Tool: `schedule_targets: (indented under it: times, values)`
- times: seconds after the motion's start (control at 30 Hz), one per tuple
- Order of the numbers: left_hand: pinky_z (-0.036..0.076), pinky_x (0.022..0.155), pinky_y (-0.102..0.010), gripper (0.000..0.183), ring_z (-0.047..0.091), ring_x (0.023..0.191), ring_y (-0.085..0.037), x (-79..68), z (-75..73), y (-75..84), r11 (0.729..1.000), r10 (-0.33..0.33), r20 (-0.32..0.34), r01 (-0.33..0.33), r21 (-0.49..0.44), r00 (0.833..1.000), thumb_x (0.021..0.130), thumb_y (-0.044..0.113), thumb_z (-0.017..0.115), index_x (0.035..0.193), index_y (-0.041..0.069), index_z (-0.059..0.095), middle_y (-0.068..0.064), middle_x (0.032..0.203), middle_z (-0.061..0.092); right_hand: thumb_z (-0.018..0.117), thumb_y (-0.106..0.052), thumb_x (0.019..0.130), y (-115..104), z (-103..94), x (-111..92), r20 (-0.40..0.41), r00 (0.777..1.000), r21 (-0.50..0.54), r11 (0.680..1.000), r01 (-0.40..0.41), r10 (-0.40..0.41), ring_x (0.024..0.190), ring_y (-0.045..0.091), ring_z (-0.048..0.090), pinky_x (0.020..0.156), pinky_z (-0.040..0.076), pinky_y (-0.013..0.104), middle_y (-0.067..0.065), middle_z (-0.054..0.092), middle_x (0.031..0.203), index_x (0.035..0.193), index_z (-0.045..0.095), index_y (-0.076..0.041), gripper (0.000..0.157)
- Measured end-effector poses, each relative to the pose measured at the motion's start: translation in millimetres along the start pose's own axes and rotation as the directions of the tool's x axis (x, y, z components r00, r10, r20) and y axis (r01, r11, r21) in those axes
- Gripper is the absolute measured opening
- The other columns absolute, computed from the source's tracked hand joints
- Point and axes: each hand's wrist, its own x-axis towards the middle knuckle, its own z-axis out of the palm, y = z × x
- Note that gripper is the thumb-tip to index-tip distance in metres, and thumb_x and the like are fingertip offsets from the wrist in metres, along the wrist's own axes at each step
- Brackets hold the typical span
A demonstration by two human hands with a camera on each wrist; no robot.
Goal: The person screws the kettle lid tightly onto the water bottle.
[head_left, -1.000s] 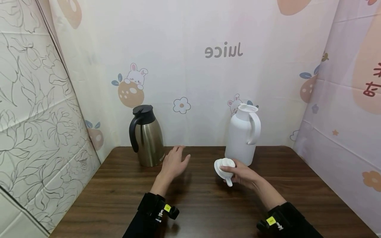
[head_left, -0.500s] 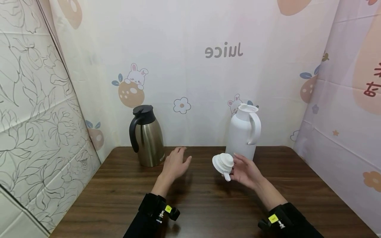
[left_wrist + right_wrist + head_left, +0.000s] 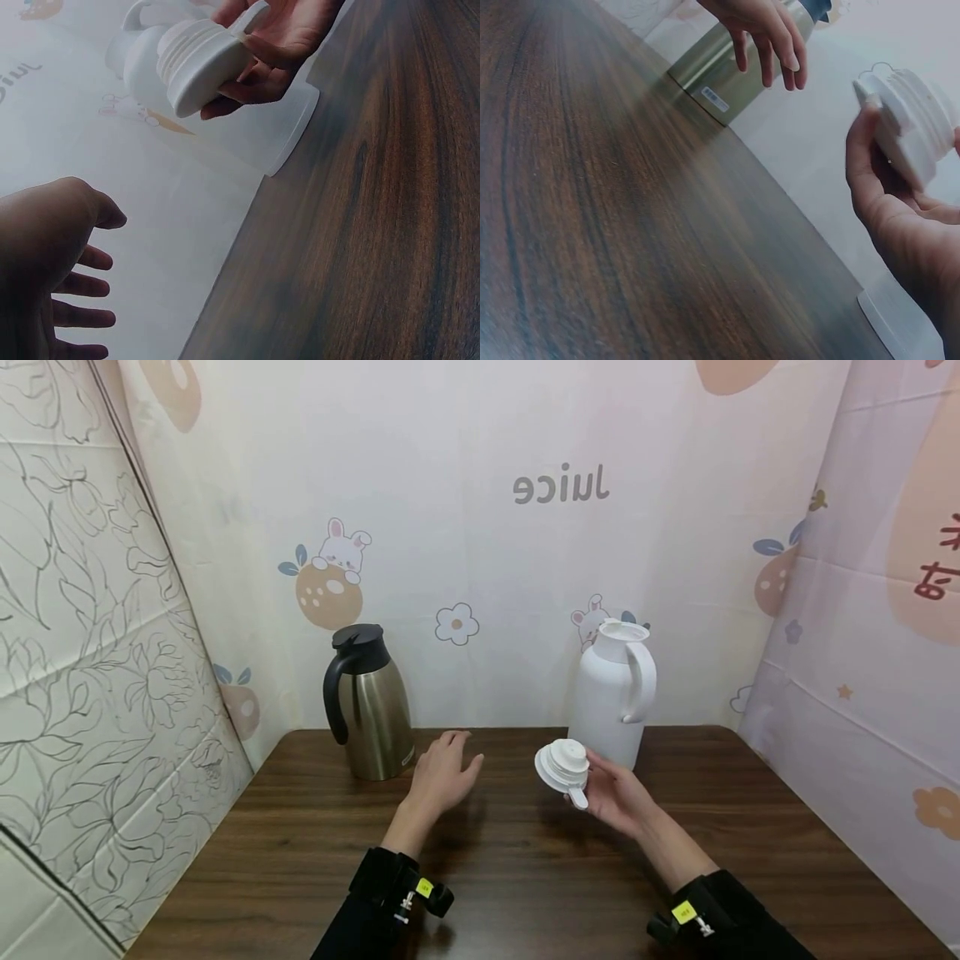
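A white jug lid (image 3: 564, 766) with a ridged plug and a small tab is held by my right hand (image 3: 618, 793), plug side up and tilted, above the table. In the right wrist view my thumb presses the flat side of the lid (image 3: 904, 124). Behind that hand stands a white thermos jug (image 3: 607, 693), upright, its top uncovered and its handle turned to the right. My left hand (image 3: 441, 772) hovers beside a gold steel thermos jug (image 3: 378, 718) with a black lid and handle. Its fingers are extended and hold nothing.
Both jugs stand near the back edge of the dark wooden table (image 3: 480, 877). A printed cloth (image 3: 465, 527) hangs right behind them, with more patterned cloth at both sides.
My right hand has rolled the lid over so the plug faces up, and raised it slightly. The left hand has barely moved. Both jugs stay in place.
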Motion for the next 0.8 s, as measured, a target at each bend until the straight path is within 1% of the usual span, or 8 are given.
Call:
schedule_targets:
  times: [0.2,0.3,0.4,0.47,0.57,0.63,0.73,0.8]
  values:
    - [0.047,0.099,-0.050,0.053,0.051,0.123,-0.029,0.7,0.9,0.8,1.000,0.004,0.018,-0.003,-0.002,1.000,0.100,0.044,0.049,0.140,0.008,0.052,-0.014,0.139,0.054,0.018,-0.041,0.110,-2.2,5.2,0.9,-0.013,0.999,0.024,0.999,0.047,-0.047,0.106,0.025,0.056,0.084,0.051,0.037,0.012,0.060,0.125,0.136,0.046,-0.010,0.049]
    - [0.047,0.099,-0.050,0.053,0.051,0.123,-0.029,1.0,0.4,1.7,1.000,0.001,0.021,-0.001,0.001,1.000,0.100,0.044,0.049,0.139,0.008,0.052,-0.014,0.139,0.054,0.022,-0.048,0.108,-3.7,7.2,0.5,-0.018,0.997,0.041,0.997,0.071,-0.070,0.110,0.025,0.056,0.087,0.048,0.037,0.011,0.061,0.130,0.136,0.051,-0.011,0.055]
    - [0.048,0.099,-0.051,0.053,0.051,0.123,-0.028,1.4,0.0,3.0,1.000,0.001,0.024,-0.001,0.009,1.000,0.100,0.044,0.049,0.139,0.008,0.053,-0.013,0.139,0.054,0.024,-0.053,0.106,-4.0,7.8,0.0,-0.025,0.996,0.045,0.995,0.083,-0.082,0.111,0.025,0.057,0.088,0.047,0.038,0.011,0.062,0.130,0.134,0.053,-0.011,0.058]
    - [0.048,0.098,-0.051,0.053,0.051,0.123,-0.029,1.2,0.1,3.7,1.000,0.006,0.022,-0.007,0.008,1.000,0.100,0.044,0.050,0.139,0.008,0.053,-0.014,0.139,0.054,0.023,-0.054,0.106,-3.7,7.9,-0.3,-0.015,0.996,0.042,0.995,0.092,-0.091,0.109,0.025,0.057,0.087,0.048,0.038,0.011,0.063,0.128,0.133,0.053,-0.011,0.059]
    - [0.048,0.098,-0.051,0.053,0.052,0.123,-0.029,0.6,0.7,4.4,1.000,0.010,0.021,-0.011,0.013,1.000,0.100,0.043,0.050,0.139,0.008,0.053,-0.014,0.138,0.055,0.016,-0.053,0.106,-2.9,7.6,-0.6,0.031,0.995,0.059,0.993,0.098,-0.100,0.111,0.027,0.057,0.085,0.050,0.038,0.014,0.062,0.129,0.133,0.052,-0.009,0.063]
    - [0.048,0.098,-0.051,0.053,0.052,0.122,-0.029,-0.1,0.9,5.0,1.000,0.013,0.019,-0.013,0.010,1.000,0.100,0.043,0.051,0.139,0.007,0.053,-0.014,0.138,0.055,0.011,-0.053,0.107,-2.5,7.4,-1.3,0.080,0.992,0.088,0.992,0.087,-0.094,0.118,0.031,0.055,0.087,0.052,0.038,0.017,0.059,0.134,0.136,0.051,-0.007,0.067]
    - [0.048,0.098,-0.051,0.053,0.052,0.123,-0.029,-1.2,1.3,6.1,1.000,0.008,0.025,-0.008,0.007,1.000,0.100,0.043,0.050,0.139,0.008,0.053,-0.014,0.138,0.055,0.005,-0.050,0.107,-1.4,5.6,-3.1,0.151,0.986,0.132,0.990,0.053,-0.073,0.131,0.038,0.044,0.093,0.052,0.040,0.024,0.048,0.145,0.141,0.045,-0.004,0.070]
    - [0.048,0.098,-0.051,0.053,0.052,0.123,-0.029,-2.0,2.1,6.9,1.000,0.010,0.032,-0.011,0.006,0.999,0.100,0.043,0.050,0.139,0.008,0.052,-0.014,0.138,0.055,0.002,-0.047,0.107,-1.1,4.2,-5.4,0.175,0.983,0.152,0.988,0.028,-0.055,0.136,0.040,0.036,0.096,0.051,0.041,0.026,0.041,0.150,0.143,0.041,-0.003,0.069]
